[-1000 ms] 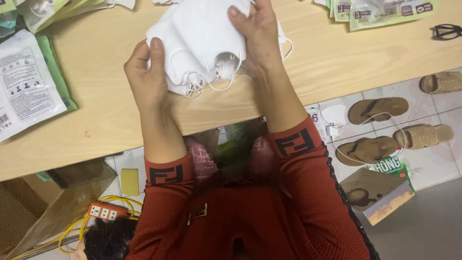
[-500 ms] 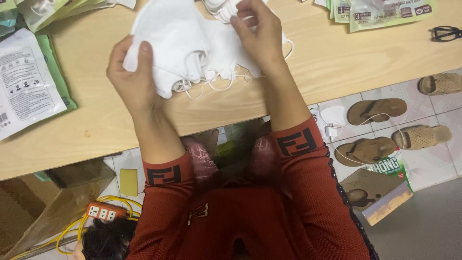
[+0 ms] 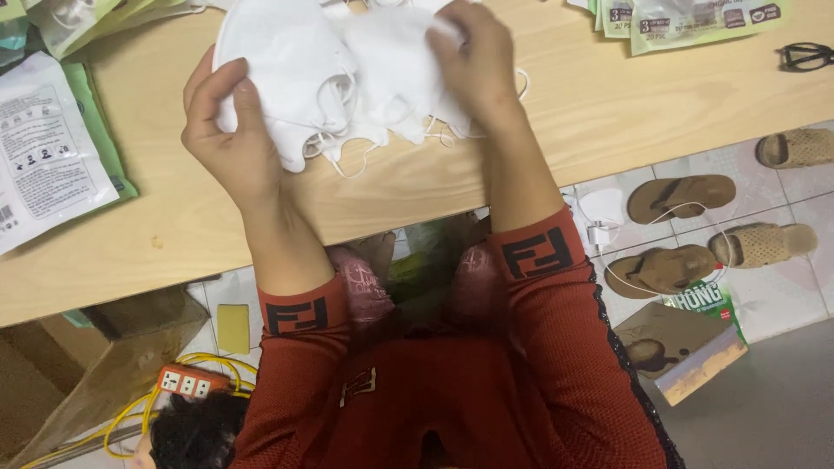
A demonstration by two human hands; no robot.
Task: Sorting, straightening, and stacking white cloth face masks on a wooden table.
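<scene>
A stack of white face masks [image 3: 343, 78] with thin ear loops lies on the light wooden table [image 3: 608, 113] at the top centre. My left hand [image 3: 230, 139] grips the stack's left edge, thumb on top. My right hand [image 3: 473, 65] presses down on the right side of the masks, fingers curled over them. Loose ear loops hang toward the table's near edge. Both forearms wear red sleeves with dark patterned cuffs.
Printed white and green packets [image 3: 48, 156] lie at the table's left, more packets [image 3: 686, 19] at the top right, and black glasses [image 3: 804, 56] at the far right. Below the table are sandals [image 3: 682, 195], a cardboard box [image 3: 78, 365], a power strip [image 3: 187, 380] with yellow cable.
Both hands have slid the masks up and left on the table. My left hand shifted from under the stack to gripping its left edge; my right hand moved on top.
</scene>
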